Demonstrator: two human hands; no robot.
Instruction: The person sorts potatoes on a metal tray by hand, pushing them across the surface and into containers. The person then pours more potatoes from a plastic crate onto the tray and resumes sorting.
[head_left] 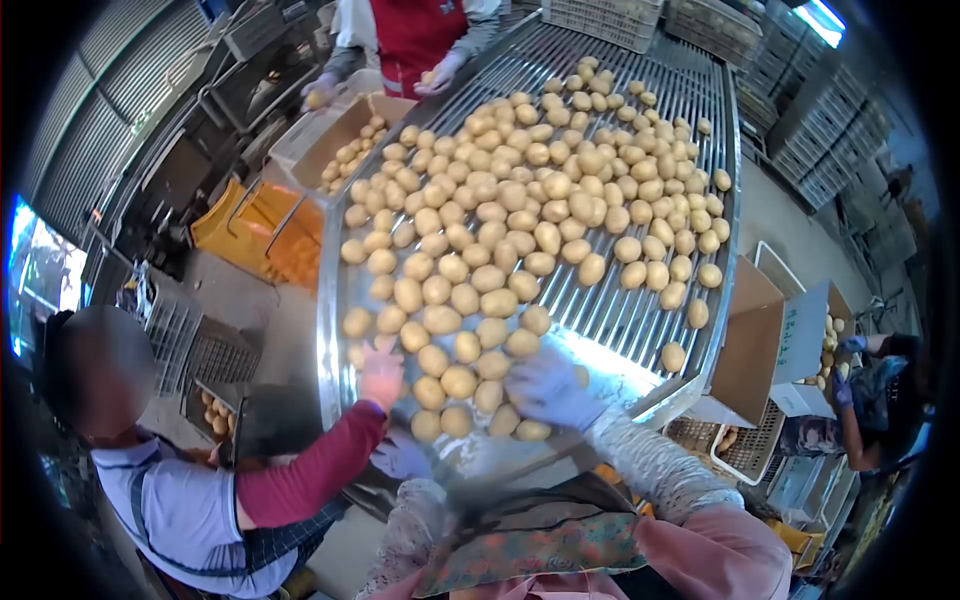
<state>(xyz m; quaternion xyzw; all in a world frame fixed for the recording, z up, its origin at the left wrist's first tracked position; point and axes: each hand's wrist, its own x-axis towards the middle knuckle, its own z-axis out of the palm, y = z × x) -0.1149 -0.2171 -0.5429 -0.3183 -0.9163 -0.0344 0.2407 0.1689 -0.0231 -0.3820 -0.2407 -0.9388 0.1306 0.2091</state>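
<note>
My right hand (550, 388) is loosely spread beside the potatoes (459, 381) at the near end of the metal table (620, 372). My left hand (402, 455) is at the edge, its grip blurred; I cannot tell how open.

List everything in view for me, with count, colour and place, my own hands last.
Potatoes: over a hundred, pale yellow-brown, mostly on the table
Table: one, silver metal with bars, centre
Open cartons: at least three, brown and pale, both sides of the table
Crates: many, greyish, top, right and lower left
Container: at least one, yellow-orange, left
Co-workers: at least three; red apron top, maroon sleeve left, dark clothing right
Left hand: one, pale lilac glove, table's near edge
Right hand: one, pale lilac glove, beside potatoes
</note>
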